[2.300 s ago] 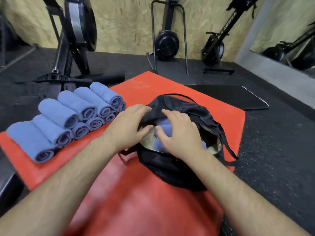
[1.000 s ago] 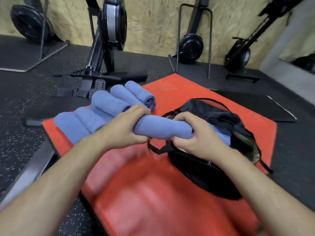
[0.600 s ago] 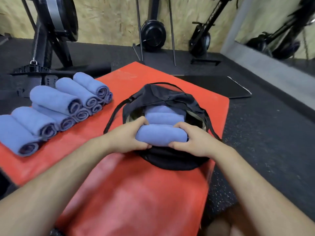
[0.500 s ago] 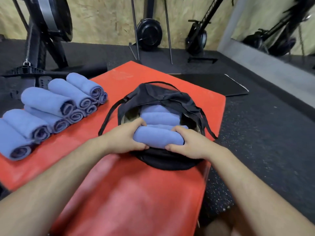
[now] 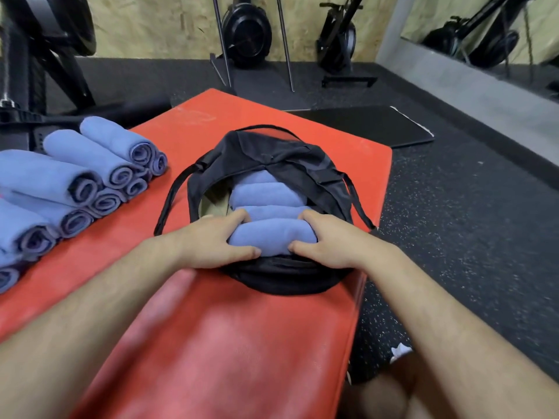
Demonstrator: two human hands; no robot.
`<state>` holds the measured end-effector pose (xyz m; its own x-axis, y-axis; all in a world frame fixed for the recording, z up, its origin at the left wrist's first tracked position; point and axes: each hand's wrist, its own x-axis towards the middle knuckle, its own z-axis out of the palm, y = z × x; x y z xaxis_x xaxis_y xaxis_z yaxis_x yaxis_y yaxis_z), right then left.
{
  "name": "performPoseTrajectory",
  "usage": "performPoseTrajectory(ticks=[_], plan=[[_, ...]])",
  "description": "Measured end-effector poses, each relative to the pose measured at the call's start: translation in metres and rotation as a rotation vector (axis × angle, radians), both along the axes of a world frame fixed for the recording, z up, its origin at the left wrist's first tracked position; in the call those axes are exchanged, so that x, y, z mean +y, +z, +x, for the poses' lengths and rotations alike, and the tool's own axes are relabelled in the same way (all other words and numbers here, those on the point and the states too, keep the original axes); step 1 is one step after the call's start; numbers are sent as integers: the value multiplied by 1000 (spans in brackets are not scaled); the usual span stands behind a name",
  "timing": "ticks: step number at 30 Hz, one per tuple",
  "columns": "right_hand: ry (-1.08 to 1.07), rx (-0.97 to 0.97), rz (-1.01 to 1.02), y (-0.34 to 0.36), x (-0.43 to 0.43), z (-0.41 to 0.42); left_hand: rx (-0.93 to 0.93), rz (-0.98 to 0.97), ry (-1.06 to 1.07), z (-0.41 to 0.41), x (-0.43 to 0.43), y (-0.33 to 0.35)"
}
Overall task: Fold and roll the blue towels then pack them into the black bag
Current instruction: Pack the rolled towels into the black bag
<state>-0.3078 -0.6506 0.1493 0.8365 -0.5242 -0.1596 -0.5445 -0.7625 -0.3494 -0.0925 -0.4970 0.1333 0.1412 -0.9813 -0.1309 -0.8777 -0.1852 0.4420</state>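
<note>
An open black bag (image 5: pixel 272 278) lies on the red mat (image 5: pixel 230 337), with several rolled blue towels (image 5: pixel 266 196) side by side inside it. A further rolled blue towel (image 5: pixel 270 238) sits at the bag's near edge. My left hand (image 5: pixel 211 241) grips its left end and my right hand (image 5: pixel 325 240) grips its right end, fingers curled over the top and thumbs on the near side. A stack of several rolled blue towels (image 5: pixel 78 182) lies on the mat to the left.
The black strap (image 5: pixel 169 201) of the bag loops out to the left. A black floor mat (image 5: pixel 363 125) lies beyond the red one. Exercise machines (image 5: pixel 246 31) stand along the back wall, and another machine (image 5: pixel 39 55) stands at the far left.
Both hands carried a rolled towel from the left stack over to the bag and lowered it into the near side of the opening.
</note>
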Motion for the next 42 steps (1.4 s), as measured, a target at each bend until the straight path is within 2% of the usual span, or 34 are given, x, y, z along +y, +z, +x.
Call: performPoseTrajectory(ticks=[4,9,13,18,22,27,30,32,36,39,42], plan=[[-13,-5,-18,-3,1,1,4,22,12,4,-2,0],[-31,-19,-75,-4,1,2,-20,-50,20,3,-1,0],[-16,-23,-125,-7,4,3,-196,-102,36,-3,-3,3],[18,-3,-90,-3,6,6,-405,-38,5,-10,-8,12],[16,27,21,7,5,-2,-269,-76,-11,-12,-1,19],[-11,87,86,3,4,-4,-331,-123,-90,-8,1,6],[2,124,41,3,5,-1,-274,-234,-125,-19,-2,-4],[19,130,-57,4,9,0,-289,-235,-138,-23,-3,-7],[3,-73,-235,13,23,-1,-272,-223,-92,-16,2,1],[-30,-237,-213,26,38,5,-296,-443,31,-4,13,15],[21,-291,-188,40,56,32,-315,-597,134,15,27,30]])
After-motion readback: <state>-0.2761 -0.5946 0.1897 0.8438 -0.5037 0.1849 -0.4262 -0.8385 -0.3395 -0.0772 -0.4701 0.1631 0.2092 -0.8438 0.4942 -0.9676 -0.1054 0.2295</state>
